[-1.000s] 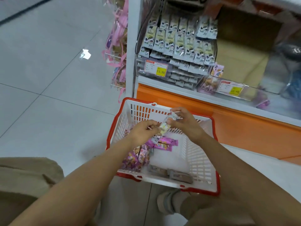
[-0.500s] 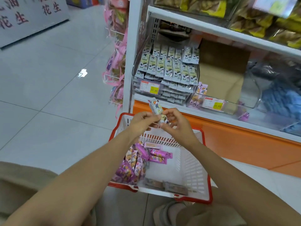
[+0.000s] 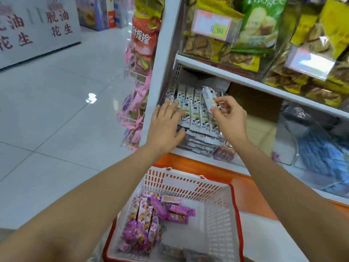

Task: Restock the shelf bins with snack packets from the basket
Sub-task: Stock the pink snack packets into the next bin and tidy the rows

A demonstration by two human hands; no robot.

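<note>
lower shelf (image 3: 186,152): packet bin (image 3: 196,118), blue packs (image 3: 321,161) | upper shelf (image 3: 226,75): biscuit bags (image 3: 251,35) | floor (image 3: 56,129): basket (image 3: 188,179)

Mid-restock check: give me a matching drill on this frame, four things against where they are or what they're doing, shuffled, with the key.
Things
1. left hand
2. right hand
3. pink packets
4. price tag reading 9.90

Place or state
A. lying in the white basket
B. pinching a white packet
C. stuck on a clear bin, top of frame
D. spread open over the shelved rows of packets

Pairs: 1-D, 2-B, 3-A, 4-C
</note>
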